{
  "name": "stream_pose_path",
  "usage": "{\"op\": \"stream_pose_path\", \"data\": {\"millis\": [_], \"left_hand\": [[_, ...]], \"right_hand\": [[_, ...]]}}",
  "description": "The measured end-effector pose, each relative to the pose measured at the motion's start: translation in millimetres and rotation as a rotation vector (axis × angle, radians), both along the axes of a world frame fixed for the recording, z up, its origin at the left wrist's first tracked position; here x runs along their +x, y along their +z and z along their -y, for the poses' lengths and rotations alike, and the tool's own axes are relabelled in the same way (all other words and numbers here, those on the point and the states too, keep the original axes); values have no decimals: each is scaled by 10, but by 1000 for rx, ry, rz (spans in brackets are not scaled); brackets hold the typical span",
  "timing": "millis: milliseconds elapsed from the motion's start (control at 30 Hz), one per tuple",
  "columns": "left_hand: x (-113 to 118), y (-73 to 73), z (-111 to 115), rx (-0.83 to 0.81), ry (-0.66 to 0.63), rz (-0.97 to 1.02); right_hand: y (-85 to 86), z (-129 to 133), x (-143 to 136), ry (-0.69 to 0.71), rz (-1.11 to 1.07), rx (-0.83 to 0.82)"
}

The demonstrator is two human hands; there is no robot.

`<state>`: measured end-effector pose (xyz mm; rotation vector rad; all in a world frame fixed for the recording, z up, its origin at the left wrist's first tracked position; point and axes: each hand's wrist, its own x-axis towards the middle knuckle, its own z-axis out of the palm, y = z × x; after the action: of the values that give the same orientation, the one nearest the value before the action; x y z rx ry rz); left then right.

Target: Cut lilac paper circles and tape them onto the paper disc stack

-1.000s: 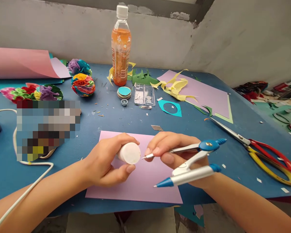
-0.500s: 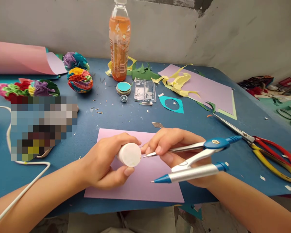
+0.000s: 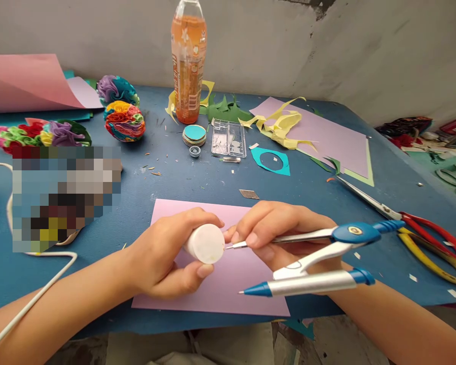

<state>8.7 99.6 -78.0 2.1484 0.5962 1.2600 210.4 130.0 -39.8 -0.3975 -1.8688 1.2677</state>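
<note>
My left hand is wrapped round a small white cylinder, its flat round end towards me. It looks like a cap or a small bottle; the kind is unclear. In my right hand is a drawing compass with a blue hinge. Its needle leg points left, the tip at the cylinder's right edge; whether it touches or pierces is hard to tell. The other leg, a silver and blue mechanical pencil, hangs spread apart below. Under both hands lies a sheet of lilac paper.
Red-and-yellow scissors lie on the right, blades partly open. A loose blade, clear plastic case, cut turquoise paper and orange drink bottle are beyond the hands. Paper flowers and a white cable are left.
The compass has swung slightly right and its pencil leg sits a little lower. Both hands keep their grips, and the cylinder has shifted slightly right. The camera view has moved a little.
</note>
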Motion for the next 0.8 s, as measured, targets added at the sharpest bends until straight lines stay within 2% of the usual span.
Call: {"op": "stream_pose_path", "data": {"millis": [233, 800], "left_hand": [[-14, -4, 12, -21, -8, 21], [-2, 15, 32, -5, 19, 18]], "right_hand": [[33, 13, -38, -11, -6, -79], [33, 65, -21, -28, -18, -81]]}}
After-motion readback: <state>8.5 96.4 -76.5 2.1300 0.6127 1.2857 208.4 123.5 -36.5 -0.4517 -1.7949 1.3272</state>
